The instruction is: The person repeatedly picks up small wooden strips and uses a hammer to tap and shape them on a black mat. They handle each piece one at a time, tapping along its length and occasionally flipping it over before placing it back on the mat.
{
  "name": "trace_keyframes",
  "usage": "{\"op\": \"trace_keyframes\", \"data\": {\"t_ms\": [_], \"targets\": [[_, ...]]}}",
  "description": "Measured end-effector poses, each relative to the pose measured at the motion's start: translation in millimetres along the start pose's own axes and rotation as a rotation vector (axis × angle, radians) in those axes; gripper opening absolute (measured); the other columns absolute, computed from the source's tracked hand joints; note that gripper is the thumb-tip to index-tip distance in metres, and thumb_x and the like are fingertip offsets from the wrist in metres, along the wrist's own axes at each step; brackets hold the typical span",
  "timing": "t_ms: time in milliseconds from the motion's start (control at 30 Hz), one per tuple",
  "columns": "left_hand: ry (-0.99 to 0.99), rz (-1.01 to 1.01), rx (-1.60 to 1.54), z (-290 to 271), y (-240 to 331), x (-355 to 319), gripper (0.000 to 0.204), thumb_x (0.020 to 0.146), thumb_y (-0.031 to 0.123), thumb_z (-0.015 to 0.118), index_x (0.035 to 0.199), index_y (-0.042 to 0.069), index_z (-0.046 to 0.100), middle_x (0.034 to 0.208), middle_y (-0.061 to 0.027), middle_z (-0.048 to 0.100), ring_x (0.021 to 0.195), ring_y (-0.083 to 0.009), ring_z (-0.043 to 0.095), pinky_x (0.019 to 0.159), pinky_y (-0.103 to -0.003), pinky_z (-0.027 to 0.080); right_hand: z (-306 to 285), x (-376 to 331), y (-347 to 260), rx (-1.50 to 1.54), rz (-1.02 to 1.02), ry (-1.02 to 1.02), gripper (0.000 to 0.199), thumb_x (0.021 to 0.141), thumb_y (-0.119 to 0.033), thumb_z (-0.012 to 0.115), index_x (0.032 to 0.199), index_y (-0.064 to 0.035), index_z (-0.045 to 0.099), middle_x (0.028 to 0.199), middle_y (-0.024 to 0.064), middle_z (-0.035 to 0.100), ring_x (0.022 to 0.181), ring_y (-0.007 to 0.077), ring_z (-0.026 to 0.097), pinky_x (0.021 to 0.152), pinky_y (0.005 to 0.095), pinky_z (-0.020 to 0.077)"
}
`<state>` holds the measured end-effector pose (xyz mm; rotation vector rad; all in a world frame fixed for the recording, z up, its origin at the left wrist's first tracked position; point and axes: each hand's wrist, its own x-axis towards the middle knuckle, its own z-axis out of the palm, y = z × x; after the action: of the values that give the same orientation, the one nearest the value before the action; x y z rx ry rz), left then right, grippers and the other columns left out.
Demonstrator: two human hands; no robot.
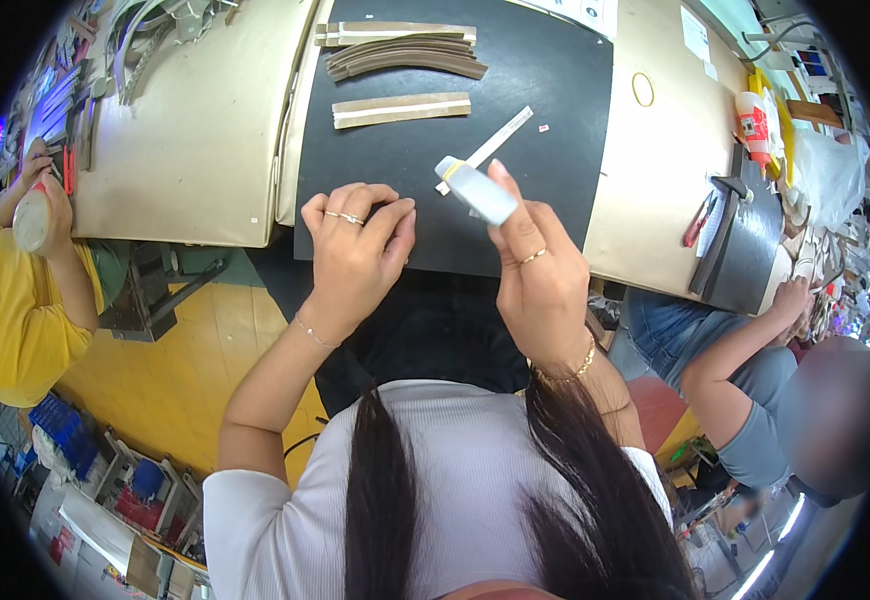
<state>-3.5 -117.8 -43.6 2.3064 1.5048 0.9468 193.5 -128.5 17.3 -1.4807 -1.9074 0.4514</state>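
Note:
My right hand [543, 270] grips a pale, whitish oblong piece [483, 192] with a yellow band near its far end, held between thumb and fingers above the black mat [545, 70]. Under and beyond it, a narrow pale strip [505, 133] slants across the mat. My left hand [355, 245] is closed at the mat's near edge, fingertips pinched together; whatever they hold is hidden. Farther up lie a brown strip with a white stripe [402, 108], a stack of curved brown strips [407, 57] and more striped strips [395, 33] behind it.
A yellow rubber band [643, 90] lies on the tan tabletop right of the mat. Farther right are a white-and-red bottle [755, 125] and a hammer [731, 187]. Co-workers sit at both sides: one in a yellow shirt [35, 335], another in a grey-blue shirt [755, 440].

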Motion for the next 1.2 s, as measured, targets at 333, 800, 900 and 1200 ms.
{"op": "trace_keyframes", "data": {"t_ms": [333, 800, 900, 1200], "targets": [[-0.046, 0.095, -0.032, 8.4, 10.6, 7.6, 0.033, 0.079, 0.008, 0.08, 0.111, 0.008, 0.072, 0.117, -0.003, 0.068, 0.108, -0.0214, 0.063, 0.091, -0.039, 0.037, -23.7, 9.4, 12.0, 0.077, 0.057, 0.113, 0.054, 0.09, 0.008, 0.067, 0.143, -0.0025, 0.059, 0.093, 0.0158, 0.067, 0.076, 0.0303, 0.067, 0.07, 0.0393, 0.0545], [-0.222, 0.272, 0.366, 22.7, 27.3, 14.4, 0.039, 0.085, 0.018, 0.075, 0.12, 0.003, 0.07, 0.124, -0.0086, 0.066, 0.116, -0.0232, 0.06, 0.096, -0.046, 0.04, -6.0, 1.6, 31.2, -0.068, 0.028, 0.048, 0.051, 0.094, -0.007, 0.067, 0.145, -0.0117, 0.059, 0.09, 0.0094, 0.066, 0.074, 0.0283, 0.068, 0.065, 0.0397, 0.0542], [-0.25, 0.263, 0.365, 21.4, 30.5, 15.7, 0.039, 0.085, 0.018, 0.075, 0.12, 0.002, 0.07, 0.122, -0.0096, 0.066, 0.117, -0.0235, 0.06, 0.097, -0.046, 0.041, -6.0, 6.6, 36.3, -0.098, 0.062, -0.076, 0.052, 0.094, -0.004, 0.067, 0.145, -0.0108, 0.059, 0.09, 0.01, 0.067, 0.074, 0.0285, 0.067, 0.064, 0.0394, 0.0538], [-0.258, 0.182, 0.344, 31.5, 38.8, 29.1, 0.046, 0.085, 0.016, 0.074, 0.128, 0.005, 0.064, 0.114, -0.0073, 0.062, 0.114, -0.0228, 0.058, 0.096, -0.045, 0.039, -8.5, 10.3, 54.1, -0.165, 0.111, -0.156, 0.052, 0.095, -0.005, 0.066, 0.145, -0.0089, 0.056, 0.085, 0.0103, 0.064, 0.073, 0.0288, 0.066, 0.064, 0.0398, 0.0538]]}}
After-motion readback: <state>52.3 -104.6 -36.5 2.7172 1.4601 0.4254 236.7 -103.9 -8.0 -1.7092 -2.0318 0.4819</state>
